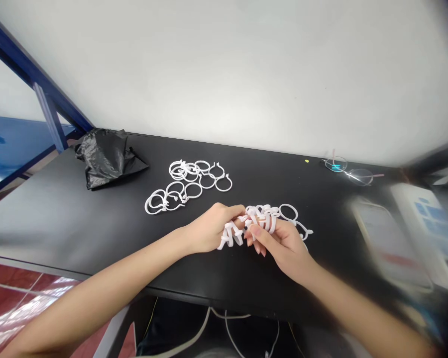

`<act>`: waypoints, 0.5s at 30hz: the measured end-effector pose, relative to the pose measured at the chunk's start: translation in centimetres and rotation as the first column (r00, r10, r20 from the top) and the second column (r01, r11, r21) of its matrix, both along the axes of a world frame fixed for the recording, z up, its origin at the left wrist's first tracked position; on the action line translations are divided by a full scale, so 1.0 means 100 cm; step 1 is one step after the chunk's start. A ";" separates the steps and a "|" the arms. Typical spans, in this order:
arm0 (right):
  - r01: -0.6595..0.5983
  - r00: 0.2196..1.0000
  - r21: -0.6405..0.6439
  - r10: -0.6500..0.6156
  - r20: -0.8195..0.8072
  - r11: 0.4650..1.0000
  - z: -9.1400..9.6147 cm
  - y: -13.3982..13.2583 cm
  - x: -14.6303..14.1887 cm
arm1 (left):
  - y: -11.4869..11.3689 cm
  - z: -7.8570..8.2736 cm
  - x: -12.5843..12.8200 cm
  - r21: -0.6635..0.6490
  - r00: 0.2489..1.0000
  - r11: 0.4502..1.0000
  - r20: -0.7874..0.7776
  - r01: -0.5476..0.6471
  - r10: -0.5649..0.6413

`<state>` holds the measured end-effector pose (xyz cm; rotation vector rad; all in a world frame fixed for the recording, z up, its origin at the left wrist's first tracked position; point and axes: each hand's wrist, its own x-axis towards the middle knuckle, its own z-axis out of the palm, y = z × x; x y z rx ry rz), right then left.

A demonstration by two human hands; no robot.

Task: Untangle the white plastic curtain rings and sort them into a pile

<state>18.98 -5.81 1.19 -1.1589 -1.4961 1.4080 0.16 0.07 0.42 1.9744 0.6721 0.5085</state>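
Note:
My left hand [212,227] is closed on several white plastic rings with small clasps [230,233], which hang below its fingers. Close beside it, my right hand [283,244] is closed too, its thumb pressed against a bunch of the same rings [263,215] strung over its fingers. Both sets of fingertips meet just above the table's front half. Behind the right hand, a few loose rings [288,212] lie on the table. A larger spread of white rings [193,190] rests farther back to the left, some overlapping.
On the black table [97,228], a crumpled black plastic bag [108,156] sits at the back left. Eyeglasses [358,176] lie at the back right. A phone-like object [390,243] and a white box [431,223] are blurred at right. Cables [194,338] hang below the front edge.

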 end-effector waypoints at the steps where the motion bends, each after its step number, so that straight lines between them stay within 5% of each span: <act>1: 0.016 1.000 -0.017 -0.016 -0.020 1.000 0.001 0.001 -0.001 | -0.001 0.001 0.000 -0.062 1.000 0.998 0.024 -0.009 0.011; 5: 0.049 0.996 -0.041 -0.051 -0.068 0.998 0.001 0.002 -0.006 | -0.006 0.003 0.004 -0.248 0.988 0.968 0.153 0.028 0.010; 15: 0.033 0.999 -0.109 -0.037 -0.034 0.993 0.006 -0.002 -0.011 | -0.011 -0.004 0.013 -0.282 0.975 0.959 0.213 -0.005 0.068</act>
